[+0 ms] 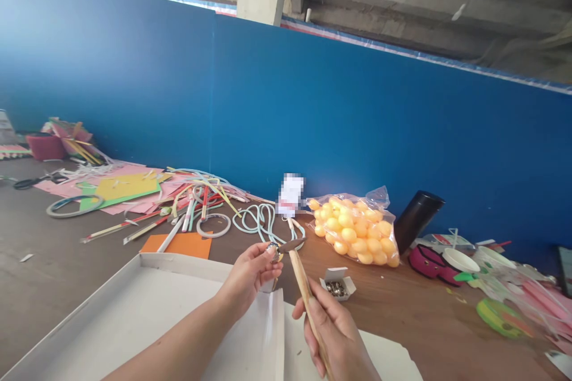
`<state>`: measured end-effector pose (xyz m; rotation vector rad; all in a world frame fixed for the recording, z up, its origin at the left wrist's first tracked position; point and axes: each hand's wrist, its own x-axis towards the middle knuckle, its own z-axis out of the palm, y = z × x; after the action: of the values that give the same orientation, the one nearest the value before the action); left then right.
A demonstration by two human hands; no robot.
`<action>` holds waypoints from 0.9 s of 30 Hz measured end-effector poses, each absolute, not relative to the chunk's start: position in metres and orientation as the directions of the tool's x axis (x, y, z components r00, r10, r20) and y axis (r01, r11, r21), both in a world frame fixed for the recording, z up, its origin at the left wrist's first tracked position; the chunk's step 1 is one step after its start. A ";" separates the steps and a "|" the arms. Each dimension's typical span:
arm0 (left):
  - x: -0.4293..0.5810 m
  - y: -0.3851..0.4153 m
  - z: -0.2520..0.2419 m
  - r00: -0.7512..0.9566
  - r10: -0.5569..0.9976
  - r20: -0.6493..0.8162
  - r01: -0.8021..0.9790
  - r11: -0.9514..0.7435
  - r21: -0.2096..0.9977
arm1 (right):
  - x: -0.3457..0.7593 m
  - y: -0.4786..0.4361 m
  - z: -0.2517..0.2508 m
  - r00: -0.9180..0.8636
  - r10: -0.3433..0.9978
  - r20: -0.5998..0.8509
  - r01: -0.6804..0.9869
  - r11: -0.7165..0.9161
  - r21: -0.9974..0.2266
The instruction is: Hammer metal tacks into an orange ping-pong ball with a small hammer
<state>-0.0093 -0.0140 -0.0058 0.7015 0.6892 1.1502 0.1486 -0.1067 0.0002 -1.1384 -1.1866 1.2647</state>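
Observation:
In my right hand (328, 324) is a hammer (300, 277), the fingers wrapped round its pale wooden handle. Its dark narrow head points left and meets, or nearly meets, a shiny round metal piece (273, 252) pinched in my left hand (254, 271). The fingers partly cover that piece, so I cannot tell its kind. Both hands are above a shallow white cardboard tray (179, 303), whose right wall rises between them. Just beyond my right hand, a small open white box (344, 287) holds several small shiny metal pieces (336, 289).
A clear bag of orange balls (355, 229) lies behind the small box, beside a leaning black bottle (417, 220). Coloured paper (127, 187), cords (257, 220) and tape rolls (213, 225) clutter the left. Green tape (498, 317) lies right. A blue partition (357, 113) closes the back.

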 end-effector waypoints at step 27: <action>-0.012 -0.012 -0.008 0.276 0.956 -0.103 -0.545 0.244 0.802 | 0.152 -0.111 0.013 0.017 0.999 0.037 -0.163 0.039 -0.986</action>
<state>-0.0119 -0.0123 -0.0078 0.7348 0.6797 1.1398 0.1524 -0.1112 0.0127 -1.0673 -1.0959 1.2440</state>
